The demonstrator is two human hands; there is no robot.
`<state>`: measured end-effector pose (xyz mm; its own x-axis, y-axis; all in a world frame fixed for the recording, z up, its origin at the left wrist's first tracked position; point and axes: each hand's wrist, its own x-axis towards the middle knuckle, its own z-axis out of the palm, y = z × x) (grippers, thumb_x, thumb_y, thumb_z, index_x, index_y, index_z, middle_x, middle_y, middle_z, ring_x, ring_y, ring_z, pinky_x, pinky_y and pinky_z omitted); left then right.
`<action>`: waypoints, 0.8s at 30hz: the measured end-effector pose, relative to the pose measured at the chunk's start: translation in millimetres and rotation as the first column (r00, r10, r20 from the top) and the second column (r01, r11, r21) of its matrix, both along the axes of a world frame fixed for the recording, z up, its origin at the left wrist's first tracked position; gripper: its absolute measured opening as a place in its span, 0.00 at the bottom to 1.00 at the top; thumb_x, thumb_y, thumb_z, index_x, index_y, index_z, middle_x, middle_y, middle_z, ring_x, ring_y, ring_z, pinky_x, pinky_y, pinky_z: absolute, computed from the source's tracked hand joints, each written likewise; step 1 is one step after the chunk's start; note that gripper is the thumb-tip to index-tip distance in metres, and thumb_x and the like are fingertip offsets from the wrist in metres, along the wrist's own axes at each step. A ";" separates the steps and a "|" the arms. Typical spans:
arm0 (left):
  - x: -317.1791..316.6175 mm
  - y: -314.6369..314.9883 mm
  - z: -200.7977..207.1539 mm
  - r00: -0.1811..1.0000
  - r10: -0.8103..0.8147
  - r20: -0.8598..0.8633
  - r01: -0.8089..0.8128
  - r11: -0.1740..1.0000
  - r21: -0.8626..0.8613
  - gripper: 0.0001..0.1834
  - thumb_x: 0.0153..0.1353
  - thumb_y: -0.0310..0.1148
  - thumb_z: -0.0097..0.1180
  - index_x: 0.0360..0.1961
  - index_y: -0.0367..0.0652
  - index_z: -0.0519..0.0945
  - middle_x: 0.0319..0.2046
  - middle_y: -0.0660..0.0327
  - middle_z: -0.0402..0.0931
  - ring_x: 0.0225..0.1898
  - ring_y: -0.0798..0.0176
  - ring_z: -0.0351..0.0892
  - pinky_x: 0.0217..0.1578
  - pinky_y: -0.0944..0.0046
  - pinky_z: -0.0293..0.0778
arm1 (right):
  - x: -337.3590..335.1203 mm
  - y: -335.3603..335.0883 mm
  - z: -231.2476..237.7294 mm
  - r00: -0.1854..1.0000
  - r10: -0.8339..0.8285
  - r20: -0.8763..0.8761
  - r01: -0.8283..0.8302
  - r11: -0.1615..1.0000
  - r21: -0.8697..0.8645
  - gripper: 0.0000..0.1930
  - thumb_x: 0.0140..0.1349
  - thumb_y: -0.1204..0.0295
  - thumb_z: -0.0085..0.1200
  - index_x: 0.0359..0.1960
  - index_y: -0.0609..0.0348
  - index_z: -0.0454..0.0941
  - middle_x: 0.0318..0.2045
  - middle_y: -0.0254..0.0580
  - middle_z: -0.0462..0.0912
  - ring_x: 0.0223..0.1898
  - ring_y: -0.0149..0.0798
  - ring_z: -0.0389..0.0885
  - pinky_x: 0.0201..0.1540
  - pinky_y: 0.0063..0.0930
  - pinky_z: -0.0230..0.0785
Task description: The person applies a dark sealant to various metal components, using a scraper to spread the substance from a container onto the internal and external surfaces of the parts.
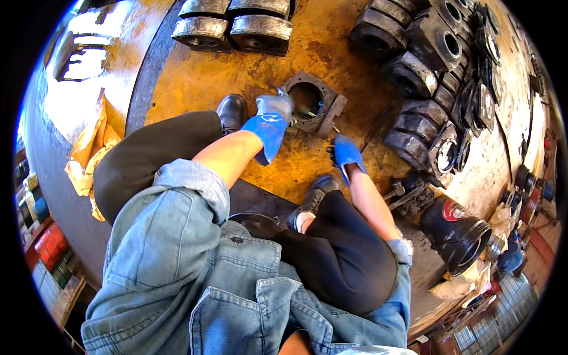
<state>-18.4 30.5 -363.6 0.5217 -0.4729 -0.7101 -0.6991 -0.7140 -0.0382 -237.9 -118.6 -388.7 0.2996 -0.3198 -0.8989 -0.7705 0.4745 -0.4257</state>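
A square, dark metal housing (335, 107) with a large round bore lies on the stained yellow floor in front of me. My left hand (274, 107), in a grey and blue glove, is closed against the housing's left edge. A short metal end shows just below that hand, too small to name. Nearer to me and right of the housing is my right hand (347, 152), also in a blue glove. Its fingers are curled, and the tip of a thin metal rod (336, 129) sticks out beyond them toward the housing's lower corner. Most of the rod is hidden.
Several similar metal housings (260, 32) stand in rows at the far side, with more stacked at the right (417, 127). A black bucket (452, 234) lies tilted at the near right. Crumpled yellow paper (94, 154) is at my left. My boots (232, 112) flank the work.
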 end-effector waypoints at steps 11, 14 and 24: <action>1.1 14.1 0.1 0.997 -0.017 0.078 0.015 1.000 0.028 0.33 0.58 0.34 0.58 0.64 0.32 0.69 0.38 0.63 0.86 0.35 0.60 0.86 0.25 0.52 0.70 | 18.6 11.0 8.9 0.998 0.045 -0.039 -0.044 0.999 0.013 0.17 0.69 0.56 0.43 0.39 0.56 0.76 0.23 0.44 0.83 0.16 0.38 0.76 0.15 0.32 0.64; -1.7 1.3 15.0 0.995 -0.063 0.075 0.066 0.997 -0.038 0.22 0.58 0.34 0.59 0.54 0.40 0.79 0.38 0.63 0.86 0.37 0.60 0.86 0.26 0.52 0.71 | -26.9 -26.7 -6.2 0.977 -0.051 -0.205 0.032 0.995 -0.095 0.15 0.69 0.56 0.45 0.38 0.54 0.76 0.24 0.45 0.83 0.17 0.38 0.77 0.16 0.32 0.66; -7.2 9.0 8.5 0.991 -0.064 0.119 0.070 0.996 -0.048 0.32 0.55 0.33 0.60 0.62 0.33 0.70 0.32 0.64 0.85 0.33 0.61 0.85 0.23 0.53 0.69 | -11.4 -14.8 5.6 0.987 -0.054 -0.154 0.045 0.997 -0.057 0.16 0.68 0.59 0.42 0.40 0.59 0.75 0.23 0.49 0.83 0.15 0.38 0.75 0.14 0.34 0.63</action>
<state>-25.6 39.5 -355.1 0.5661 -0.5438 -0.6195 -0.7381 -0.6690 -0.0873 -249.3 -133.4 -383.1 0.1407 -0.3796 -0.9144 -0.8053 0.4934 -0.3288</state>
